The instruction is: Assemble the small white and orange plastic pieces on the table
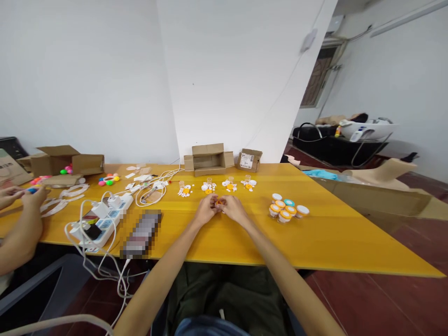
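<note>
Above the middle of the table, my left hand (206, 208) and my right hand (234, 208) meet with fingers closed around a small orange part (219, 202). The fingers cover most of it, so its exact kind does not show. Just beyond my hands lie several small groups of pieces: white bits (184, 192), orange rings (209, 191), white discs (204, 188) and clear little cups (230, 179). To the right of my right hand stands a cluster of small clear jars with orange, white and teal lids (285, 214).
An open cardboard box (209, 161) and a smaller carton (249, 160) stand against the wall. Left of me are a power strip (114, 219) with tangled white cables and a phone (142, 234). Another person's hand (35, 196) holds a blue ball at far left.
</note>
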Action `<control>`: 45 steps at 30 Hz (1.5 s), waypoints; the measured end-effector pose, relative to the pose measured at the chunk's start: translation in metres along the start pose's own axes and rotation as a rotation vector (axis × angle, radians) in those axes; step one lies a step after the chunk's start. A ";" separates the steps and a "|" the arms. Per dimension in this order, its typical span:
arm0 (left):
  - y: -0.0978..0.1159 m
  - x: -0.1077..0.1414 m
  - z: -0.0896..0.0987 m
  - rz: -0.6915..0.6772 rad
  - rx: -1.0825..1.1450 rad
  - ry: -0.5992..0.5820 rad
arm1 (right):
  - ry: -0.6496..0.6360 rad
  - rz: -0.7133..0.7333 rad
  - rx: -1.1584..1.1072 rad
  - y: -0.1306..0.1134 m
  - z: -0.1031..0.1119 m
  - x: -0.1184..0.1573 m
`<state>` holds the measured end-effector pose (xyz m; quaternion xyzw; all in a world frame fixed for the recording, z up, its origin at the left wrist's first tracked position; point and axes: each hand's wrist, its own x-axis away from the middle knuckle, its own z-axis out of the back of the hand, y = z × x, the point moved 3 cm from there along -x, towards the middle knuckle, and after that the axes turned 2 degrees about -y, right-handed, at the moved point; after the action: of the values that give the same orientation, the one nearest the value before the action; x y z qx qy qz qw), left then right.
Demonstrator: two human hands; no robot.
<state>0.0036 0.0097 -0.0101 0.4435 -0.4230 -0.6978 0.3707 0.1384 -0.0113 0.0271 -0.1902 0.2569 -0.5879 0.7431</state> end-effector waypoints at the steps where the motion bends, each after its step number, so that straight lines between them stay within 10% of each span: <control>1: -0.001 0.000 0.000 0.014 0.019 0.005 | 0.009 0.009 -0.014 0.001 -0.001 0.000; 45: 0.007 0.001 0.007 -0.063 -0.363 0.034 | 0.375 0.097 0.127 0.009 -0.018 0.023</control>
<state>-0.0024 0.0081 -0.0020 0.3940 -0.2696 -0.7663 0.4299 0.1387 -0.0312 0.0035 -0.0175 0.3620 -0.5916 0.7202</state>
